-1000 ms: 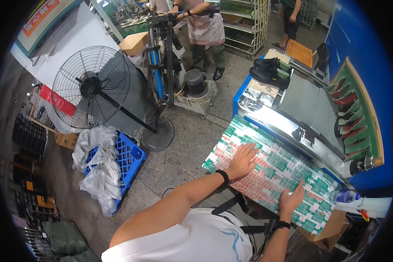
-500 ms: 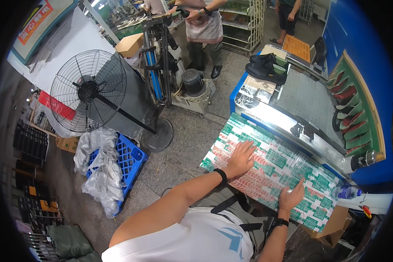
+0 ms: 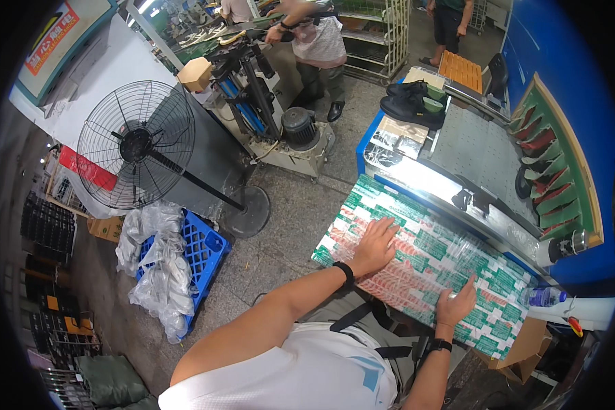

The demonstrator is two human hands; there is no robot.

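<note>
on a green-patterned tabletop (image 3: 422, 263), left hand (image 3: 374, 248) and right hand (image 3: 456, 305) lie open, apparently empty, seemingly waiting; any reach calls for lifting 1.

A black fan (image 3: 135, 145) stands near a blue pallet (image 3: 215, 244) bearing plastic bags (image 3: 160, 273).

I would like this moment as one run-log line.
left hand: open, on patterned surface | right hand: open, on same surface | bottle: near surface's right end | black shoes: on machine
</note>
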